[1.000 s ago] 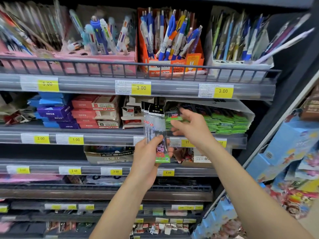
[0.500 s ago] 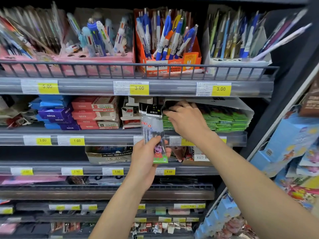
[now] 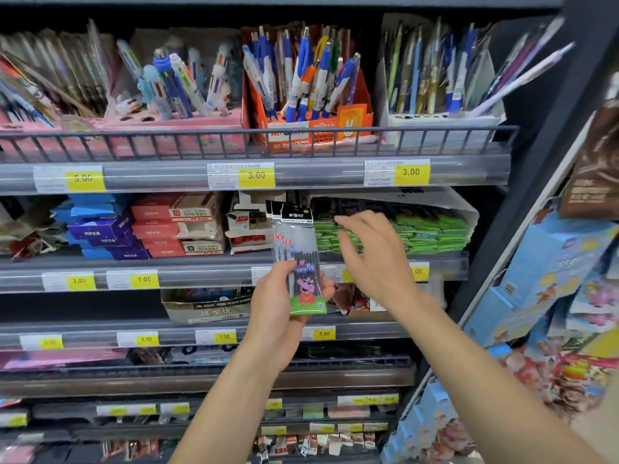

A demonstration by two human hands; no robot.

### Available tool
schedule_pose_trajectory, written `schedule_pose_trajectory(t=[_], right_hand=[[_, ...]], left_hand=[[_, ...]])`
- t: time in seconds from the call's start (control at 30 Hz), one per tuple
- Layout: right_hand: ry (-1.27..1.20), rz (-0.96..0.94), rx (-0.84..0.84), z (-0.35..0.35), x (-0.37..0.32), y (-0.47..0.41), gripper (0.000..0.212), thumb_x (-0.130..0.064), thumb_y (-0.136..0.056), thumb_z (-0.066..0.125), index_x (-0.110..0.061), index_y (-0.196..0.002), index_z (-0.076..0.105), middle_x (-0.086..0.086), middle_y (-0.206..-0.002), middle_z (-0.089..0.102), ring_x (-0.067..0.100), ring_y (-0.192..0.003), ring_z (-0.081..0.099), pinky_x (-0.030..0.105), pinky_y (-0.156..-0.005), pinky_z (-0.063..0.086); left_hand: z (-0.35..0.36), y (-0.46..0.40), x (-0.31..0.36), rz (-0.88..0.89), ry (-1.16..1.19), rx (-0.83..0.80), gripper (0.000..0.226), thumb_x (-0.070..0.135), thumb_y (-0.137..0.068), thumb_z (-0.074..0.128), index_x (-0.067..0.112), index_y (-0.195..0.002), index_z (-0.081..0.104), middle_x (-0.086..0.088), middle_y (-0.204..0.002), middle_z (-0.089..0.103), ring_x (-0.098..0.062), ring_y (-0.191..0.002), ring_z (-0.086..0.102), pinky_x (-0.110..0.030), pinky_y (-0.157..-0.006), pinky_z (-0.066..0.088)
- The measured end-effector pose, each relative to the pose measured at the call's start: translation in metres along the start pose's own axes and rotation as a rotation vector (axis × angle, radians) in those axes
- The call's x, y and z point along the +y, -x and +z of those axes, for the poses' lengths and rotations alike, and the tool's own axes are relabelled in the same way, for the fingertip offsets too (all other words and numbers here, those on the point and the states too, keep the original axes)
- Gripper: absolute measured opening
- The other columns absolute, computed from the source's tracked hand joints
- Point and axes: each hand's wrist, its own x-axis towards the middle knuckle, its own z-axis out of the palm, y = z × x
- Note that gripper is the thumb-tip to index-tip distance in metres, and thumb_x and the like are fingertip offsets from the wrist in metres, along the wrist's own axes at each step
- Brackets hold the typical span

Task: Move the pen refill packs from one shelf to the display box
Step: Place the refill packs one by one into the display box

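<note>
One head-worn wide-angle view only, facing forward and slightly downward at stocked store shelves (image 3: pixel 254 266), close enough for both forearms to reach in from the bottom edge. Centred on the middle shelf at about arm's length, with the pen boxes (image 3: pixel 311 125) of the upper shelf along the top and lower price-tagged rails toward the bottom. Edges bowed by the lens, the right upright (image 3: pixel 536 182) slanting; no second view to share with.

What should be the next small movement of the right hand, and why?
Probably the right hand, open and holding nothing in front of the display box of green packs, should take one pack from the refill packs that the left hand grips, since these are not yet in the box.
</note>
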Motion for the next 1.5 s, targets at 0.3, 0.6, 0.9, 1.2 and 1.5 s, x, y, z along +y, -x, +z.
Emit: schedule_pose_trajectory(t=[0.3,0.6,0.9,1.2,1.5], right_hand=[[-0.699,0.622,-0.114,-0.057,-0.004,0.083,0.036,-0.019,-0.102,0.059,-0.035,-0.135,0.056,0.010,-0.080,0.071,0.011,-0.054,0.059,0.028,-0.047,0.052],[-0.874,0.849,-0.003,-0.091,0.031,0.085,0.039,-0.014,-0.098,0.065,-0.030,-0.134,0.061,0.003,-0.088,0.077,0.022,-0.062,0.068,0.031,-0.053,0.055],[-1.001,0.880,0.054,-0.090,0.046,0.076,0.036,-0.007,-0.096,0.065,-0.025,-0.127,0.066,-0.002,-0.077,0.075,0.017,-0.057,0.061,0.030,-0.062,0.057],[-0.944,0.914,0.044,-0.074,0.046,0.020,0.029,-0.007,-0.094,0.065,-0.008,-0.123,0.066,0.013,-0.120,0.067,0.014,-0.053,0.058,0.022,-0.057,0.052],[-0.540,0.824,0.027,-0.049,0.052,-0.023,0.047,-0.034,-0.094,0.069,-0.010,-0.134,0.060,-0.014,-0.088,0.062,0.015,-0.066,0.069,0.044,-0.081,0.061]], left_hand=[[0.062,0.000,-0.035,-0.111,-0.076,-0.127,0.026,0.019,-0.095,0.075,0.002,-0.114,0.074,-0.016,-0.098,0.076,-0.029,-0.083,0.072,-0.039,-0.073,0.060],[0.106,0.003,-0.058,-0.130,-0.150,-0.132,0.028,0.021,-0.106,0.053,0.007,-0.108,0.078,-0.024,-0.115,0.077,-0.032,-0.093,0.068,-0.049,-0.091,0.050],[0.110,0.004,-0.063,-0.084,-0.173,0.021,0.032,0.033,-0.107,0.059,0.011,-0.113,0.080,-0.013,-0.109,0.081,-0.039,-0.112,0.073,-0.061,-0.109,0.049],[0.079,0.006,-0.049,0.024,-0.177,0.155,0.039,0.022,-0.105,0.053,0.015,-0.084,0.085,-0.002,-0.075,0.076,-0.013,-0.058,0.068,-0.030,-0.054,0.051],[0.071,0.011,-0.042,0.008,-0.152,0.100,0.028,0.017,-0.104,0.053,0.010,-0.092,0.077,-0.005,-0.075,0.071,-0.011,-0.052,0.062,-0.025,-0.044,0.044]])
